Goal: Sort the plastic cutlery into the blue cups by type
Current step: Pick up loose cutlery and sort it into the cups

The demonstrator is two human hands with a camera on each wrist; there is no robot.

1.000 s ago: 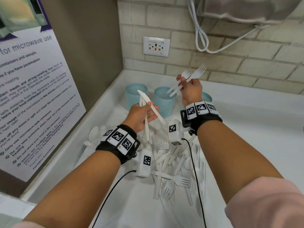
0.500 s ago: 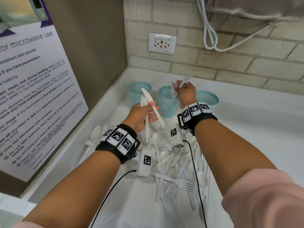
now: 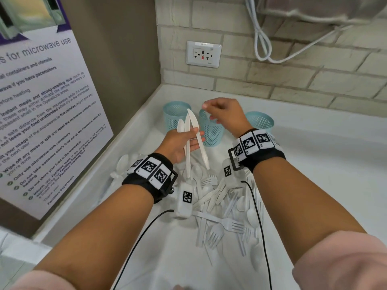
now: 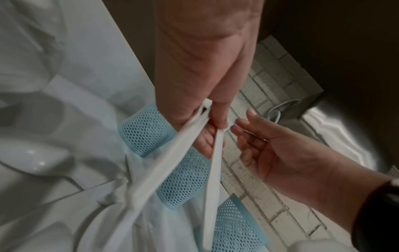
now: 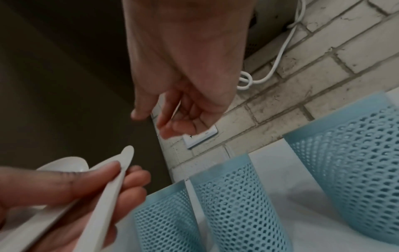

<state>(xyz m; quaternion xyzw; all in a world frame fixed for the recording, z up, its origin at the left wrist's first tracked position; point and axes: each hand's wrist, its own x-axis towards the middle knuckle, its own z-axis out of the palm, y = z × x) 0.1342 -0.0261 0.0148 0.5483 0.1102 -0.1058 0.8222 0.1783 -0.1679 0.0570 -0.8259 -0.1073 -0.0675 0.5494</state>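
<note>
Three blue mesh cups stand in a row at the back of the white counter: left cup (image 3: 175,114), middle cup (image 3: 212,135), right cup (image 3: 260,122). My left hand (image 3: 193,140) grips two white knives (image 3: 193,121) and a spoon (image 3: 181,124), held upright in front of the left and middle cups. My right hand (image 3: 211,114) hovers over the middle cup with its fingers loosely curled and holding nothing. The right wrist view confirms the right hand (image 5: 170,122) is empty. A pile of white forks, spoons and knives (image 3: 217,197) lies under both wrists.
A brown side wall with a microwave poster (image 3: 37,114) closes the left. The brick wall behind carries a socket (image 3: 203,54) and a hanging white cable (image 3: 263,45). Bare counter (image 3: 326,168) stretches to the right. Black wires (image 3: 258,216) trail from my wristbands.
My right hand came down from a raised position with the forks to the middle cup and let them go; it is empty now. The left hand has kept its knives and spoon.
</note>
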